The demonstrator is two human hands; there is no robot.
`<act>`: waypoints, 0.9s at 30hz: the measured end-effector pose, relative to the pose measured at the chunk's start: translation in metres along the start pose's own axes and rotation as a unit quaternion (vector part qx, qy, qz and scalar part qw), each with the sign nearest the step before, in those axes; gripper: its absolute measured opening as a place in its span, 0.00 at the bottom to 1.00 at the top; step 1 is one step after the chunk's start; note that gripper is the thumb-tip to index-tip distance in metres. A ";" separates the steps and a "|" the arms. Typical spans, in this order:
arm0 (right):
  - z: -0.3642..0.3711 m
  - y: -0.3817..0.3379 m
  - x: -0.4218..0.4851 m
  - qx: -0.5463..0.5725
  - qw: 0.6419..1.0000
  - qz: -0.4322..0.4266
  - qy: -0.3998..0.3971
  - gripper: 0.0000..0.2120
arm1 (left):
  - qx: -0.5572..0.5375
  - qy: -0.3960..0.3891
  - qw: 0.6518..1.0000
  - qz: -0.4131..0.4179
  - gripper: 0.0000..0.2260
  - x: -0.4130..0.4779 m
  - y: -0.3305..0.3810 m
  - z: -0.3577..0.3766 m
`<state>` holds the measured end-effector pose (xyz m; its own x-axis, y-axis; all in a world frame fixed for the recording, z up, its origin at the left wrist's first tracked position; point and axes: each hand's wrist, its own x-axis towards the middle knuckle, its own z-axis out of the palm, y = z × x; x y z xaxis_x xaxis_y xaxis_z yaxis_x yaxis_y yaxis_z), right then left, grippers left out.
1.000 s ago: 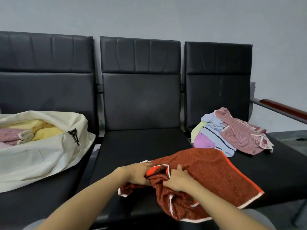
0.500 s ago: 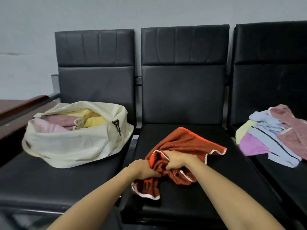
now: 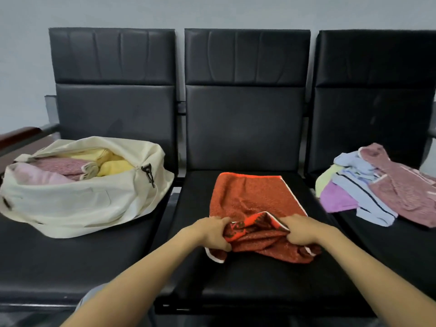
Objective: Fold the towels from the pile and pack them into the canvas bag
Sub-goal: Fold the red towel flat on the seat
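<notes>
An orange-red towel (image 3: 252, 197) with white trim lies on the middle black seat, its far half spread flat and its near edge bunched up. My left hand (image 3: 213, 233) grips the bunched near-left part, and my right hand (image 3: 300, 232) grips the near-right part. On the left seat sits the cream canvas bag (image 3: 70, 206), unzipped, with pink and yellow folded towels inside. The pile of towels (image 3: 377, 185), in mauve, light blue, purple and pale green, lies on the right seat.
Three black padded seats (image 3: 243, 128) stand in a row against a grey wall. A wooden armrest (image 3: 16, 135) runs along the far left. A black clip (image 3: 147, 172) hangs at the bag's zip end.
The towel has gone from a crumpled heap to lying spread away from me on the middle seat. My hands have moved apart along its near edge. The view has shifted right.
</notes>
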<state>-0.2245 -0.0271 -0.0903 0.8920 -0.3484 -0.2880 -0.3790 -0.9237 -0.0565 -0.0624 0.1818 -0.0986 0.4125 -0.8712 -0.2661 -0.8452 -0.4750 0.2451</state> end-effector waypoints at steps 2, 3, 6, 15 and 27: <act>-0.004 0.008 -0.010 0.065 0.997 0.011 -0.037 0.23 | -0.009 -0.053 0.998 -0.026 0.32 0.003 0.002 -0.003; -0.006 0.009 -0.013 0.101 0.994 0.009 -0.051 0.25 | 0.007 -0.052 0.998 -0.027 0.29 0.003 0.005 -0.004; -0.003 0.005 -0.018 0.113 0.991 -0.001 -0.066 0.31 | 0.103 0.024 0.994 0.001 0.20 0.000 0.014 -0.004; -0.005 0.004 -0.038 0.088 0.995 -0.004 -0.050 0.07 | -0.057 -0.019 0.998 0.028 0.29 -0.005 0.013 0.002; 0.011 0.005 -0.057 0.091 0.994 0.046 0.042 0.14 | -0.061 0.071 0.995 0.023 0.15 -0.025 0.020 0.002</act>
<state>-0.2803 -0.0097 -0.0849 0.8665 -0.4485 -0.2192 -0.4907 -0.8461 -0.2084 -0.0901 0.1943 -0.0894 0.4253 -0.8972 -0.1186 -0.8202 -0.4375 0.3685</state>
